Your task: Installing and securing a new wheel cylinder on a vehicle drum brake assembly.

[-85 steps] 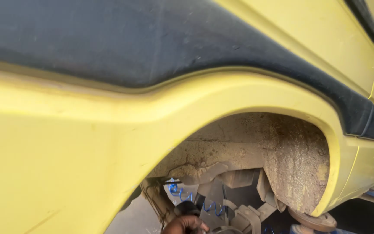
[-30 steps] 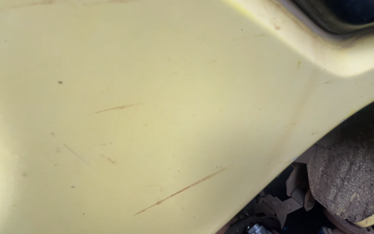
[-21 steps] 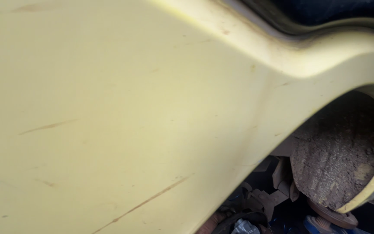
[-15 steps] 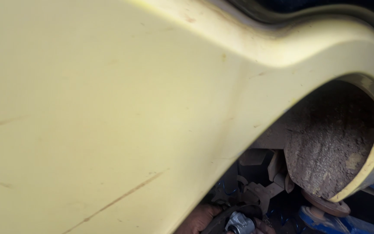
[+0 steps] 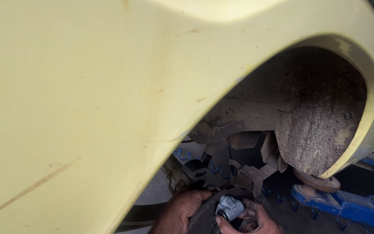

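Wheel cylinder held at the brake plate — bottom centre of the frame.

Right hand (image 5: 252,219) pinches the grey wheel cylinder (image 5: 230,207), long axis tilting upper-left; left hand (image 5: 179,212) grips the dark backing plate (image 5: 204,219) under the yellow wheel arch (image 5: 109,108).

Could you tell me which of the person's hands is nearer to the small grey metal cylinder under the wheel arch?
Right. The right hand holds the grey cylinder in its fingertips; the left hand rests just left of it on the dark round plate.
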